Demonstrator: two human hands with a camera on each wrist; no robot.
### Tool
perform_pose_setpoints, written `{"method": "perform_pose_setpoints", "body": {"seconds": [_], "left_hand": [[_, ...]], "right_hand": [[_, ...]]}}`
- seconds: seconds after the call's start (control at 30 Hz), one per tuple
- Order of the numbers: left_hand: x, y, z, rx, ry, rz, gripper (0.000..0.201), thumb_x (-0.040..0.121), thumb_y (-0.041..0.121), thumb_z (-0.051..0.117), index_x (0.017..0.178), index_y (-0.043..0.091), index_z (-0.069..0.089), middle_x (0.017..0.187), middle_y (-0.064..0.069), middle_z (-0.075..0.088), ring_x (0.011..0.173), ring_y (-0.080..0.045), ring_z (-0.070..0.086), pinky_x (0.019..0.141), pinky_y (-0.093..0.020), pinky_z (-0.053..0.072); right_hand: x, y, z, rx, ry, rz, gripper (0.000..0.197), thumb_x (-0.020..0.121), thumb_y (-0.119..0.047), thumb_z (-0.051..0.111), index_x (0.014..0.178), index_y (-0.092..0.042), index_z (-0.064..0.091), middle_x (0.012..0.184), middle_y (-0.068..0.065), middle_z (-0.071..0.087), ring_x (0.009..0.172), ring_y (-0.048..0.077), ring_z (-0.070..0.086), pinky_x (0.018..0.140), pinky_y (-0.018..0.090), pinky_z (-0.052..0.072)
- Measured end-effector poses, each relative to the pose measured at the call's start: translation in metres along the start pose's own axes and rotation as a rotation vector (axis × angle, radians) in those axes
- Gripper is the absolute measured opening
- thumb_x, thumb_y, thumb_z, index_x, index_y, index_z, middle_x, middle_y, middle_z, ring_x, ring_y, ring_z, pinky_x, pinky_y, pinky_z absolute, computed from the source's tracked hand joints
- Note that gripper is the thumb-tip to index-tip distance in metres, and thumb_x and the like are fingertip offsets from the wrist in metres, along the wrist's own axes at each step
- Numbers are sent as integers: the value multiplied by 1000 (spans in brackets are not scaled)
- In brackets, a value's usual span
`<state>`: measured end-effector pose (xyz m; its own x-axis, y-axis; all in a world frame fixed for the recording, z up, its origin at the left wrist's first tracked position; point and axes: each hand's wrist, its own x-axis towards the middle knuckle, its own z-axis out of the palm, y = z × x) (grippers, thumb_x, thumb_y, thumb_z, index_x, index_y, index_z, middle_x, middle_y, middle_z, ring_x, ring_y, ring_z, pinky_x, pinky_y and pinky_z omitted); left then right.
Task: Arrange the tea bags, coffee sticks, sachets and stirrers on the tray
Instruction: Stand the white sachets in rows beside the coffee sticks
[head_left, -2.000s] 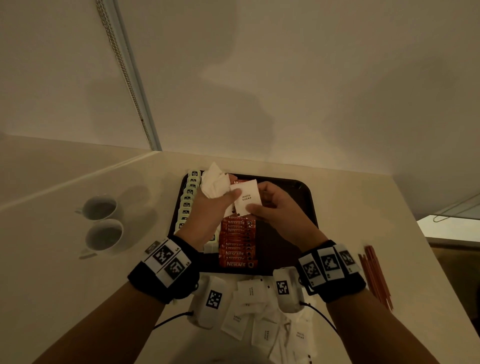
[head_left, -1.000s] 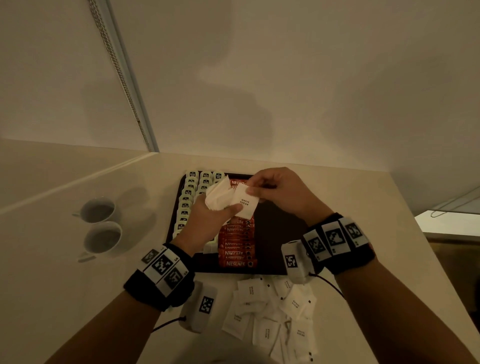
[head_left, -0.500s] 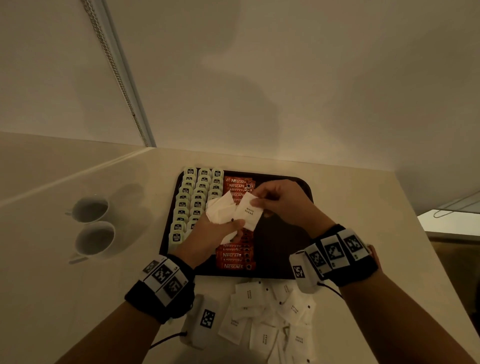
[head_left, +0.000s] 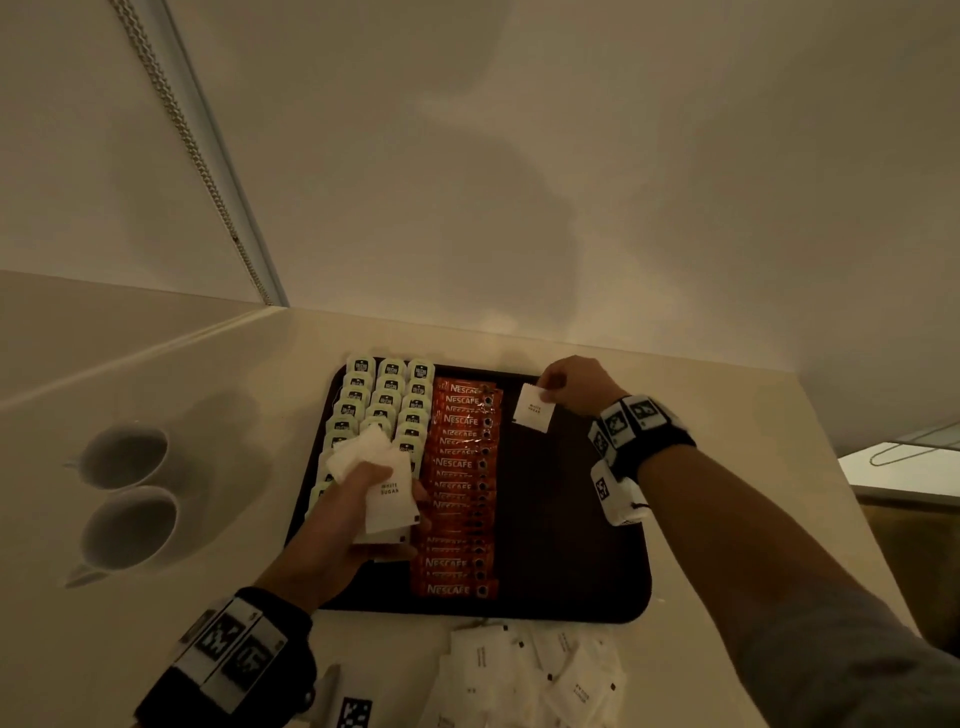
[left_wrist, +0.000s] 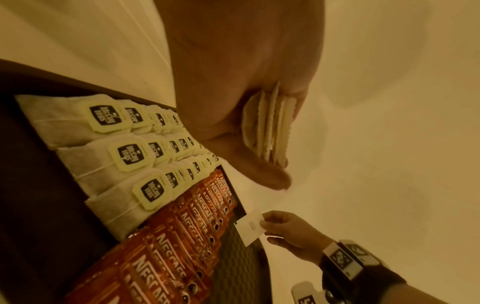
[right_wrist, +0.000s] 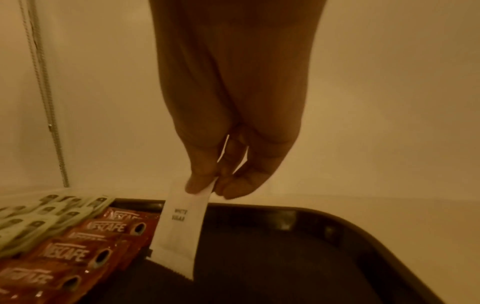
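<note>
The right hand (head_left: 574, 383) is pinching one sugar sachet (head_left: 533, 408) over the tray (head_left: 571, 519), perhaps touching it; the left hand (head_left: 337, 514) is gripping a sachet stack (head_left: 387, 493).

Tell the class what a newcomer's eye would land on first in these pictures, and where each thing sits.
First, the bright red column of coffee sticks down the middle of the dark tray, with rows of pale tea bags to its left. Next, the right hand pinching one white sugar sachet over the tray's far bare part. Then the left hand gripping a stack of sachets above the tea bags and sticks.
</note>
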<state>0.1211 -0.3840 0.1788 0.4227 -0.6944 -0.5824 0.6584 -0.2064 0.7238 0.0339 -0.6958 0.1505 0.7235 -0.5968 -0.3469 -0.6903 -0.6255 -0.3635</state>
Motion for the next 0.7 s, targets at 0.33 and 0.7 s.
{"method": "perform_pose_setpoints", "body": {"seconds": [0.33, 0.7], "left_hand": [[10, 2, -9, -32, 16, 53, 25, 95, 10, 34, 107, 12, 56, 80, -11, 71, 62, -23, 67, 36, -21, 35], [19, 1, -12, -70, 31, 5, 25, 91, 7, 42, 98, 16, 63, 78, -7, 69, 68, -23, 68, 40, -25, 43]], "right_hand": [[52, -5, 15, -16, 43, 26, 13, 81, -10, 69, 93, -5, 68, 109, 9, 64, 106, 22, 57, 83, 21, 37], [70, -3, 24, 36, 74, 7, 6, 82, -7, 67, 88, -5, 69, 103, 9, 67, 99, 22, 60, 85, 25, 45]]}}
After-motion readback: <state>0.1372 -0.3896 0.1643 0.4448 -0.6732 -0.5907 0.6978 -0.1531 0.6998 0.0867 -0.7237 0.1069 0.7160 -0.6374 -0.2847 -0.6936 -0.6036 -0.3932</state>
